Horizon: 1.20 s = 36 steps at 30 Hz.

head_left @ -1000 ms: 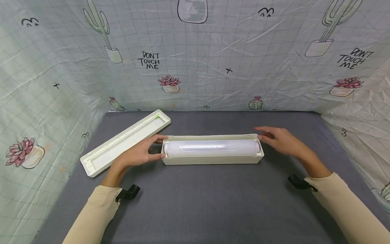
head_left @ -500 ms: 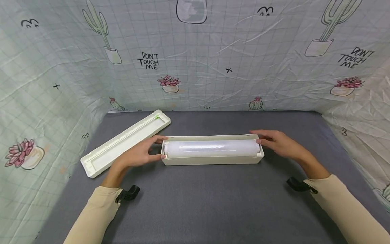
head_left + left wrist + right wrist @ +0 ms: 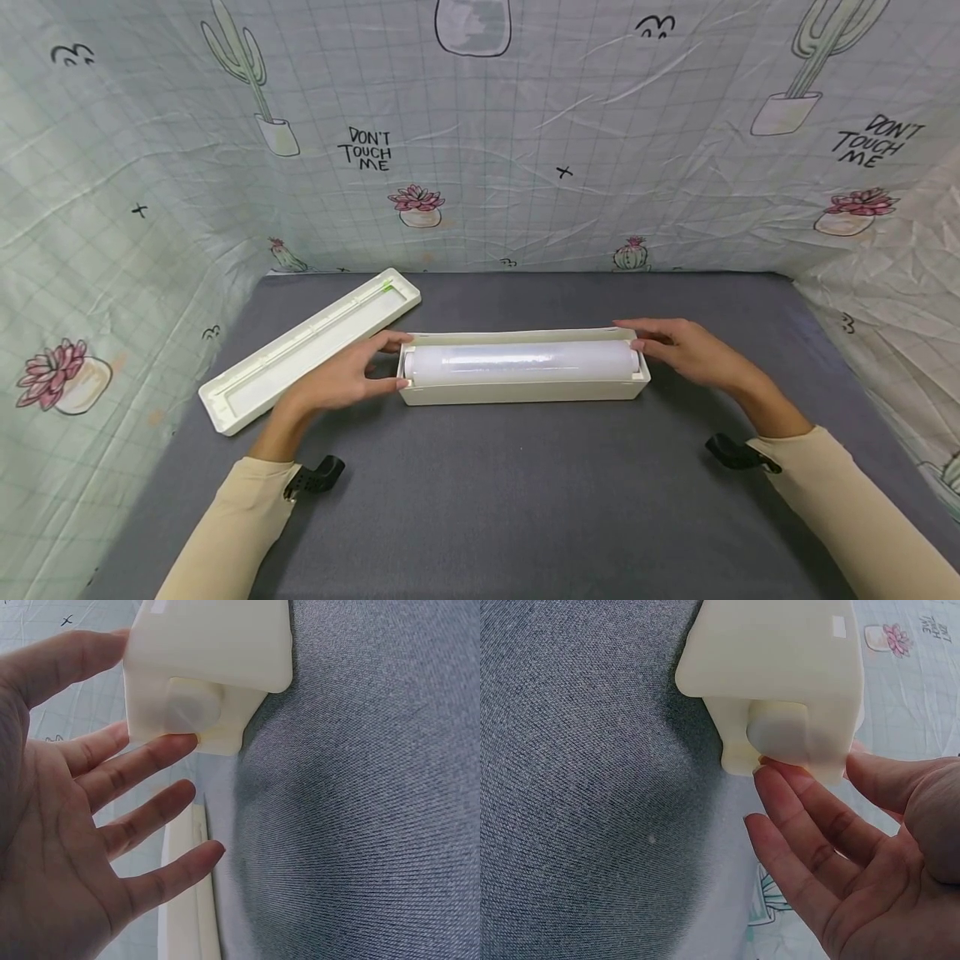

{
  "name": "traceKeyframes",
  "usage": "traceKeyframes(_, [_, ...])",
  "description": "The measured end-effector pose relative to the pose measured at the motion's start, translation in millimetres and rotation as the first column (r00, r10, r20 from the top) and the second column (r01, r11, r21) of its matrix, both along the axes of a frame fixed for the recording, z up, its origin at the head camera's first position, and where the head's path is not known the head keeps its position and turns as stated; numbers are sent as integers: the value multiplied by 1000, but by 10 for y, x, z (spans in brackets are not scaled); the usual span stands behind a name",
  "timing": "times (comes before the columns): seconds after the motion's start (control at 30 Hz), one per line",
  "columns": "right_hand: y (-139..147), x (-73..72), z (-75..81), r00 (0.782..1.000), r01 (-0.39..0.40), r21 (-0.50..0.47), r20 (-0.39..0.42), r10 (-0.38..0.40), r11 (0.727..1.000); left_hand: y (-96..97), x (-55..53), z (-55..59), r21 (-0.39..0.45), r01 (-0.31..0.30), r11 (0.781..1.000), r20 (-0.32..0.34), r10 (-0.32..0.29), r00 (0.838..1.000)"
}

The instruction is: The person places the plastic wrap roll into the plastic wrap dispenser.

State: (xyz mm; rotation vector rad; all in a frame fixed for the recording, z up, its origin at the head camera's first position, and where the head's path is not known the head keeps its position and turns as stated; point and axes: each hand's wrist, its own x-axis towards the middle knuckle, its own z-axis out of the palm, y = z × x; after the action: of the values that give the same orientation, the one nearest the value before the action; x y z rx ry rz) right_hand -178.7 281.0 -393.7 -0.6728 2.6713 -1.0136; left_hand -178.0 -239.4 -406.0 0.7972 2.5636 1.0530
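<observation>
The cream plastic dispenser box (image 3: 525, 393), long and smooth-walled with rounded corners, is sitting topless on the dark gray woven cloth (image 3: 525, 500). Inside it a glossy, whitish film roll (image 3: 521, 362) is lying lengthwise. The matching lid (image 3: 315, 346), a shallow rectangular tray bearing a small green piece (image 3: 387, 288), is resting aslant to the left, well apart from the roll. The box is lying between both hands: the left hand (image 3: 337, 377) is gripping its left end, thumb at the near corner and a finger at the far one, while the right hand (image 3: 693, 354) is pinching the far right corner. Compared with one second ago, the right hand is reaching slightly farther inward; box and lid are staying put.
</observation>
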Motion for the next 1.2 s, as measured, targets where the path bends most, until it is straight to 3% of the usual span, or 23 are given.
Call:
traceKeyframes(0.33, [35,-34,-27,997,-31,-39,65,33,999,-50,-12,2,4,18,1000,-1,-18,1000])
traceKeyframes(0.53, [42,-31,-14,996,-34,-46,75,37,998,-184,-24,12,34,35,999,-56,-33,998])
traceKeyframes(0.73, [48,-36,-13,996,-33,-53,81,37,998,-384,-73,72,27,-67,997,-137,70,988])
traceKeyframes(0.93, [53,-40,-18,996,-37,-59,79,41,998,-620,-151,88,4,-168,986,-220,165,961])
traceKeyframes(1.2, [57,-41,-29,995,-27,-57,92,32,998,-876,-262,65,30,-242,970,-226,243,944])
